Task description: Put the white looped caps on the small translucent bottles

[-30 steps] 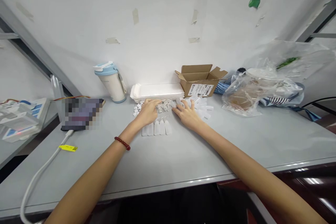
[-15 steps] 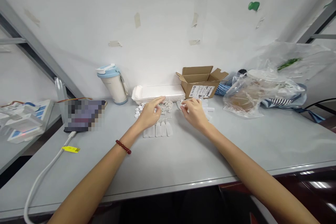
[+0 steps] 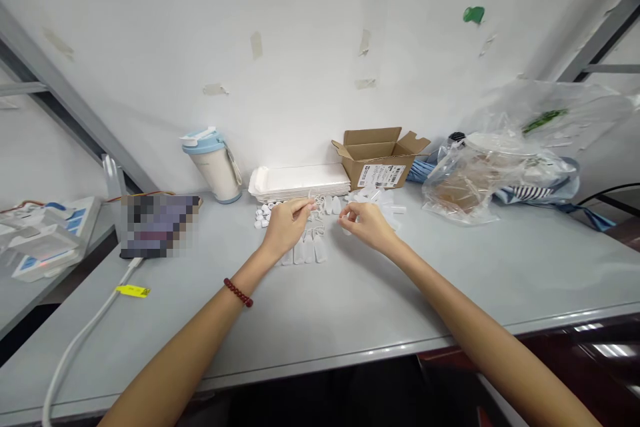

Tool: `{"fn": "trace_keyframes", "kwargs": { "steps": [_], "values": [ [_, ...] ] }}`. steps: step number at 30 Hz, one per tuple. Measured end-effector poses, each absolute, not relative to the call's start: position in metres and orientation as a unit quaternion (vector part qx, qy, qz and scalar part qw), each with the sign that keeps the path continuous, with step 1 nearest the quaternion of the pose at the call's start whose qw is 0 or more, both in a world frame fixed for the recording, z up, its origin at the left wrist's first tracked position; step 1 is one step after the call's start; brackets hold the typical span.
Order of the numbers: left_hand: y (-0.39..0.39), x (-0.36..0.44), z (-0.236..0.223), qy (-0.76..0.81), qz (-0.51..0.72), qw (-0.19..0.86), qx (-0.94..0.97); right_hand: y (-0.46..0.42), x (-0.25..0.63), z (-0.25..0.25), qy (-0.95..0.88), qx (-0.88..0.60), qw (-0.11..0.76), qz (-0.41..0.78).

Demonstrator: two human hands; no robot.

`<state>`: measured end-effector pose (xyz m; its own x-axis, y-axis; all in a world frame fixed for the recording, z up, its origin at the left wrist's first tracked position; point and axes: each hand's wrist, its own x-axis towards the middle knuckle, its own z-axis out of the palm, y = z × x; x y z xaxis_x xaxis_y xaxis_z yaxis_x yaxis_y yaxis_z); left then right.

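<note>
My left hand point(image 3: 287, 225) pinches at a tangle of white strings point(image 3: 316, 208), thumb and forefinger together on a string. My right hand point(image 3: 369, 225) is also closed in a pinch, with a small translucent piece partly showing under its fingertips. Below the strings lies a row of frosted, translucent flat pieces point(image 3: 310, 251) with white loops at their tops. Small white caps point(image 3: 261, 215) are clustered left of my left hand. More clear pieces point(image 3: 387, 201) are heaped behind my right hand, and a few lie between the hands.
Behind the hands are a stack of white trays point(image 3: 305, 178) and an open cardboard box point(image 3: 377, 159). A tumbler point(image 3: 214, 167) and a phone-like device point(image 3: 157, 227) with a white cable point(image 3: 90, 320) are on the left. A plastic bag point(image 3: 465, 187) is on the right.
My left fingers have closed from spread to a pinch at the strings. My right hand has come slightly down, its fingers pinched together. The view has shifted slightly.
</note>
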<state>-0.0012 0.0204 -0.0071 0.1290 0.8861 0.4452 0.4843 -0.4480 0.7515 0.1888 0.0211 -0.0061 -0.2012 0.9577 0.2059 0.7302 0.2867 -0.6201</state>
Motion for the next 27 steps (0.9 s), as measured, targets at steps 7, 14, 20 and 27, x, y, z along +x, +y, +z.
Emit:
{"fn": "trace_keyframes", "kwargs": {
  "steps": [7, 14, 20, 27],
  "values": [
    [0.01, 0.007, -0.014, 0.447, 0.493, 0.237, 0.708, 0.023, 0.189, -0.022, -0.788, -0.552, 0.236, 0.136],
    [0.004, 0.012, -0.008, 0.447, 0.501, 0.26, 0.694, 0.015, 0.182, -0.025, -0.822, -0.482, 0.289, 0.087],
    [0.003, 0.014, -0.008, 0.446, 0.491, 0.282, 0.694, 0.01, 0.18, -0.024, -0.822, -0.451, 0.335, 0.097],
    [0.002, 0.013, -0.007, 0.46, 0.494, 0.29, 0.679, 0.012, 0.181, -0.028, -0.817, -0.435, 0.369, 0.085]
  ]
}}
